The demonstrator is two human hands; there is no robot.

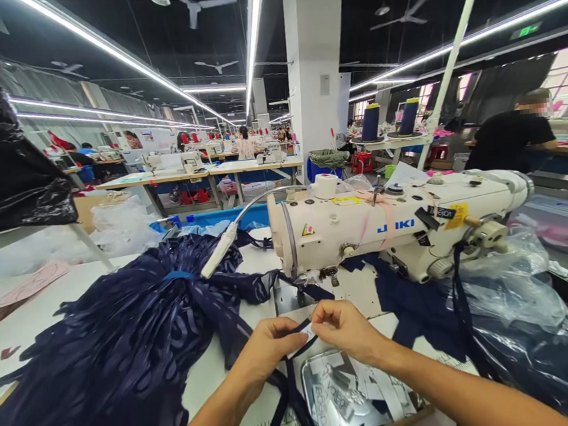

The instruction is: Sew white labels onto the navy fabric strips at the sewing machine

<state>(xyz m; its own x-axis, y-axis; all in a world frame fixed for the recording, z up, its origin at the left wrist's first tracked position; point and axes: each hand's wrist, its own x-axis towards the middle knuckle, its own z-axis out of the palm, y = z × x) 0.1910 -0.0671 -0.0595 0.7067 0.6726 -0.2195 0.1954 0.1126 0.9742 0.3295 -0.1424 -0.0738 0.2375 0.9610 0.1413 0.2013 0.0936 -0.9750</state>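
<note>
In front of the sewing machine (331, 235), my left hand (269, 345) pinches a narrow navy strap and a small white label (306, 332) between thumb and fingers. My right hand (348, 333) pinches the strap and label from the other side, close to the left thumb. The loose end of the navy strap (297, 402) hangs below my left hand onto the ruled table. Just under both hands lies a metal tray (308, 398) with several printed labels (335, 385). Navy fabric also runs beneath the machine's needle area, partly hidden by my hands.
A large gathered bundle of navy fabric (101, 351) covers the left side. More navy fabric (418, 300) and clear plastic bags (516, 284) lie at right. A flexible-neck lamp (220, 249) reaches over the bundle. Farther back, a person in black (502, 132) sits at right.
</note>
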